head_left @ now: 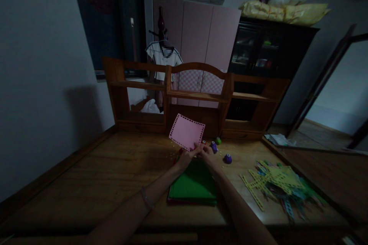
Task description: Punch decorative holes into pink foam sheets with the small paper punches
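Observation:
A pink sheet of paper (187, 132) with a row of punched holes along its edges is held up in front of me, tilted. My left hand (185, 159) grips its lower edge between thumb and fingers. At the lower right corner of the sheet, my right hand (208, 154) is closed, its fingertips pinching close to those of the left; the exact contact is small and dim. Beneath both hands lies a stack of green sheets (194, 183), with a reddish layer showing at its bottom edge. Something red behind my left hand is mostly hidden.
Purple craft punches (228, 158) and a green one (218, 141) stand right of my hands, among small paper bits. A loose pile of yellow, green and blue punched strips (276, 180) covers the table's right side. A wooden shelf (198, 93) rises along the back edge.

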`<state>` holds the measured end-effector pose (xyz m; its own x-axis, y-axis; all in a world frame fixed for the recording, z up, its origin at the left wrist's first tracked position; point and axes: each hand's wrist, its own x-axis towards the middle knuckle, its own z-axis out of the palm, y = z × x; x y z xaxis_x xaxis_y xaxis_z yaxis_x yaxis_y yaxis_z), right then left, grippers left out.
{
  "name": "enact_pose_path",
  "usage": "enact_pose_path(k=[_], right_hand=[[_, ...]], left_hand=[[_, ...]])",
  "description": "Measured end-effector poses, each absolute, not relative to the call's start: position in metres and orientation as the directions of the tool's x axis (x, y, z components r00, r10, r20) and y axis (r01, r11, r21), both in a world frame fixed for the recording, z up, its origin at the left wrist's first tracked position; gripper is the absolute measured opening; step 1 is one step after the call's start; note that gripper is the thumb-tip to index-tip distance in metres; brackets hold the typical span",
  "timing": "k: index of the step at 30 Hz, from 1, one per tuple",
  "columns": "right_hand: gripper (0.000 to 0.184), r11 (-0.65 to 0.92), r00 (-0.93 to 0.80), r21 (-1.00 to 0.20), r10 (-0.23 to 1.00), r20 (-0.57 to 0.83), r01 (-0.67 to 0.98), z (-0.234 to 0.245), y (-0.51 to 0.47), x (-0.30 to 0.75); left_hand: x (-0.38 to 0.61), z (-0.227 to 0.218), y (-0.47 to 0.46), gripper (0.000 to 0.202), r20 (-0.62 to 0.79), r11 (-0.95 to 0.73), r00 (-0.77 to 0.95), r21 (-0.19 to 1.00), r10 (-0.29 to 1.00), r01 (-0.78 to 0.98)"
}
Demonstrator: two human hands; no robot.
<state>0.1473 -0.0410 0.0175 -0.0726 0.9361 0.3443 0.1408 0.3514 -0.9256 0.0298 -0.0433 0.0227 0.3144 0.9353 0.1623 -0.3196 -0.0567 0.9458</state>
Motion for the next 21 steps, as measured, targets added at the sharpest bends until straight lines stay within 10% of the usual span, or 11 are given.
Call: enact_pose_path(k=[21], right_hand=[[0.054, 0.225, -0.008, -0.972, 0.974, 0.225, 0.062, 0.026, -0.046, 0.151]], left_hand=[[0.023, 0.021, -0.031, 0.058, 0.197, -0.154, 0.156, 0.955, 0.968, -0.252]])
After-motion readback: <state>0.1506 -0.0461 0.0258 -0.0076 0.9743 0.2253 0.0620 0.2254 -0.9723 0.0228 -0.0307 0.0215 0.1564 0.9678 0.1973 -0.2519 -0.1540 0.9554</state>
